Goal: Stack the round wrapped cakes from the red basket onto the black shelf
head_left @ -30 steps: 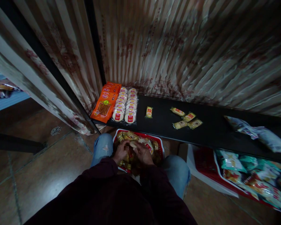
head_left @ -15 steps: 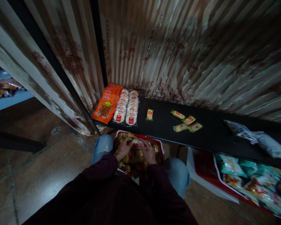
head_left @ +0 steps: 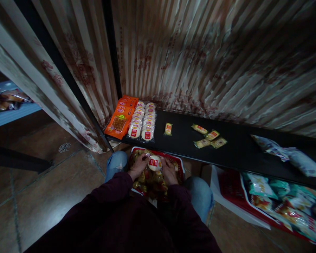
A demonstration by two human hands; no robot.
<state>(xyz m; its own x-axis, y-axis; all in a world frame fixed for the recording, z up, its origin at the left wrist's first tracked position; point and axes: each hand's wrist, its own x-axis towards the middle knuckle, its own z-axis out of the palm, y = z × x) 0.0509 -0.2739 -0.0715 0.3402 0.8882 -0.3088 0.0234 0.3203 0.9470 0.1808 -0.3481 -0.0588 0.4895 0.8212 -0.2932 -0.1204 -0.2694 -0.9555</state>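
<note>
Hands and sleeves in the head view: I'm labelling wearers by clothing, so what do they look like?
The left hand and right hand are bare, ungloved. The left sleeve and right sleeve are long, dark maroon-purple, apparently plain. Rings: too dim to tell.

head-worn view, facing forward and down, hands at mid-distance

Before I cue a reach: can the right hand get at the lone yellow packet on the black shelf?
Probably yes: nothing covers the lone yellow packet, though the right hand holds a round white packet.
</note>
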